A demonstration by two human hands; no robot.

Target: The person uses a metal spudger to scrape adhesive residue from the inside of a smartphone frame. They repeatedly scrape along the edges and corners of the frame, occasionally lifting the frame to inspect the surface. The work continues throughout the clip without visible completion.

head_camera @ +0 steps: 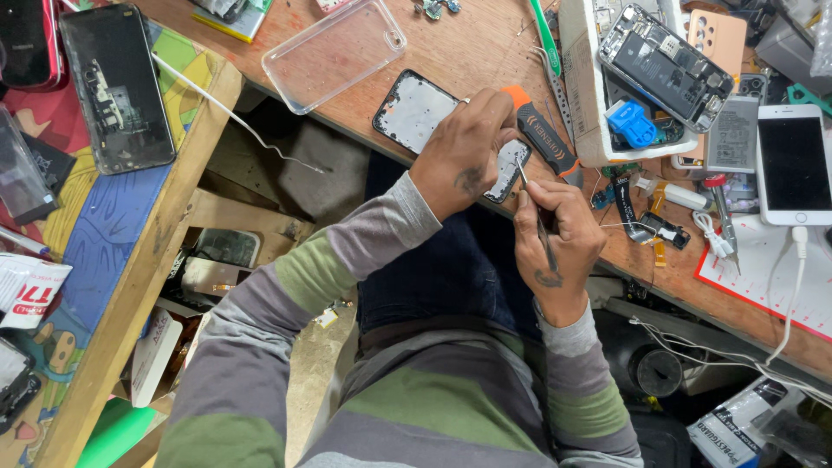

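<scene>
Partly, the left hand (465,147) hides the phone frame (416,113).

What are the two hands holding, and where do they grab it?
The left hand presses down on the phone frame, over its lower end. The right hand pinches thin tweezers along the shaft, tip at the frame.
</scene>
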